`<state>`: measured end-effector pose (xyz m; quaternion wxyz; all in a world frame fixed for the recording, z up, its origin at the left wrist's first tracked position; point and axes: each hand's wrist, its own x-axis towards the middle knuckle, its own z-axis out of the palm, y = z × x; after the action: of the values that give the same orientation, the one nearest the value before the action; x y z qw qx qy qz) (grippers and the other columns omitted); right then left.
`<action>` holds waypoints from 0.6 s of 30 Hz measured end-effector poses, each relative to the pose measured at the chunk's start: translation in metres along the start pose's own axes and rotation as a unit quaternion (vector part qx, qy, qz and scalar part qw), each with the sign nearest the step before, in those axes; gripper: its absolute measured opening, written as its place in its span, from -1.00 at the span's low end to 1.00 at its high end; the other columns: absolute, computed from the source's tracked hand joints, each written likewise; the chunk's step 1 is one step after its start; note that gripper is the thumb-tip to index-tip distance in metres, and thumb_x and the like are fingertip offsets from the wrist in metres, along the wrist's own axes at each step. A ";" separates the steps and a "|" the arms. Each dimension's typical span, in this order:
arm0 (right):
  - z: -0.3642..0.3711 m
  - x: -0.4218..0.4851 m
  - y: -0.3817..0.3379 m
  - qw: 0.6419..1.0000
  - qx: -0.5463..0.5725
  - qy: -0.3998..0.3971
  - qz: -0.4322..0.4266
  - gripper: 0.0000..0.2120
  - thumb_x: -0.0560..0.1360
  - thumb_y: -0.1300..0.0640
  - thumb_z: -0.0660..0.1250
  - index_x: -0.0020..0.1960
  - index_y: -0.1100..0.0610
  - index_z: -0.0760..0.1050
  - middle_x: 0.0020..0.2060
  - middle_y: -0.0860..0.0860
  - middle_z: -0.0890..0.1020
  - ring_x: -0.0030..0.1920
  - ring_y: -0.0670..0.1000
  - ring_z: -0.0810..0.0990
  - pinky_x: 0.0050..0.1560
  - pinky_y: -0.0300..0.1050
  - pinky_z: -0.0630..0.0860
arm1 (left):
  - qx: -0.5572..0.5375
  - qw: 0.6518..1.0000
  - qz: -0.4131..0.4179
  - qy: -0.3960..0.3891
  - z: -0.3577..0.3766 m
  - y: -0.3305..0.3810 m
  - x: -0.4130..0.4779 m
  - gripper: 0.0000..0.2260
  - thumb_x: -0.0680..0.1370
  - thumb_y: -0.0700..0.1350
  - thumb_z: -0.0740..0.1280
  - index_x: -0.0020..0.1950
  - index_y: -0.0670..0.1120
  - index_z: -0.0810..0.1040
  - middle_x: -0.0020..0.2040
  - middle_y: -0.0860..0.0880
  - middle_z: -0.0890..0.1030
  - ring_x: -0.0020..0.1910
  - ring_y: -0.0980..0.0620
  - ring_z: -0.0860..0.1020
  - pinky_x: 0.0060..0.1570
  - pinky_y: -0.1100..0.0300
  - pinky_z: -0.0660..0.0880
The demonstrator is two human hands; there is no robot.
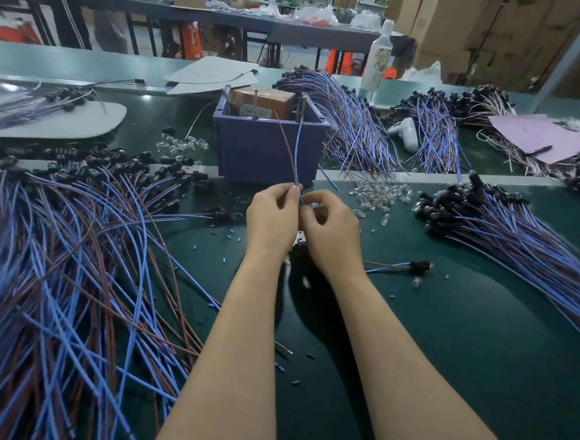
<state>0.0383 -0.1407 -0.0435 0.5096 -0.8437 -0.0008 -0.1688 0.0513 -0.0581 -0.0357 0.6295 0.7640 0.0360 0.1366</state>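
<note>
Presently the left hand (271, 217) pinches the brown-and-blue wire pair (297, 150) upright before the blue box (259, 146), the right hand (330, 224) curled round its lower end above the green mat (459, 311); advisable to keep both leads taut and parallel while that end is worked.

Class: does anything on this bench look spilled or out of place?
Small blue bits lie scattered over the mat, many beside the left hand, like offcuts. One socketed wire lies alone right of the right hand, apart from the piles.
</note>
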 end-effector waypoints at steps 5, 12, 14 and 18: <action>-0.019 0.004 -0.019 0.996 -0.037 -0.073 -0.040 -0.80 0.58 0.20 0.18 0.10 0.16 0.54 -0.07 0.09 0.66 -0.02 0.09 0.60 0.08 0.01 0.49 | -0.064 0.996 0.053 -0.015 -0.005 0.019 0.001 -0.87 0.59 -0.22 0.26 -0.07 -0.11 0.59 -0.14 -0.05 0.61 -0.24 0.14 0.54 -0.20 0.36 0.51; -0.093 0.020 -0.043 0.981 -0.151 0.027 -0.116 -0.81 0.57 0.09 0.25 -0.01 0.16 0.60 -0.20 0.07 0.62 -0.19 0.06 0.55 -0.16 -0.14 0.46 | -0.045 0.970 0.237 -0.013 0.034 0.091 -0.011 -0.84 0.59 -0.11 0.29 0.06 -0.14 0.61 -0.09 -0.06 0.55 -0.29 0.14 0.49 -0.27 0.33 0.41; -0.120 0.024 -0.040 0.984 -0.079 0.118 -0.106 -0.78 0.58 0.09 0.24 -0.10 0.20 0.57 -0.29 0.05 0.62 -0.26 0.03 0.57 -0.22 -0.19 0.46 | -0.011 0.964 0.264 0.021 0.058 0.106 -0.018 -0.81 0.59 -0.05 0.28 0.11 -0.09 0.61 -0.10 -0.04 0.55 -0.27 0.16 0.49 -0.23 0.35 0.42; -0.169 0.025 -0.021 0.929 0.254 0.268 -0.018 -0.71 0.63 0.11 0.14 -0.14 0.19 0.55 -0.35 0.08 0.63 -0.32 0.02 0.63 -0.24 -0.13 0.59 | 0.034 0.979 0.172 -0.102 0.121 0.109 -0.031 -0.73 0.63 0.01 0.17 0.16 -0.08 0.57 -0.16 -0.05 0.63 -0.21 0.00 0.58 -0.18 0.25 0.42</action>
<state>0.0106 -0.2808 0.0535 0.6849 -0.6091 0.0778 -0.3922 0.0397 -0.2024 0.0446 0.5706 0.7898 -0.1558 0.1624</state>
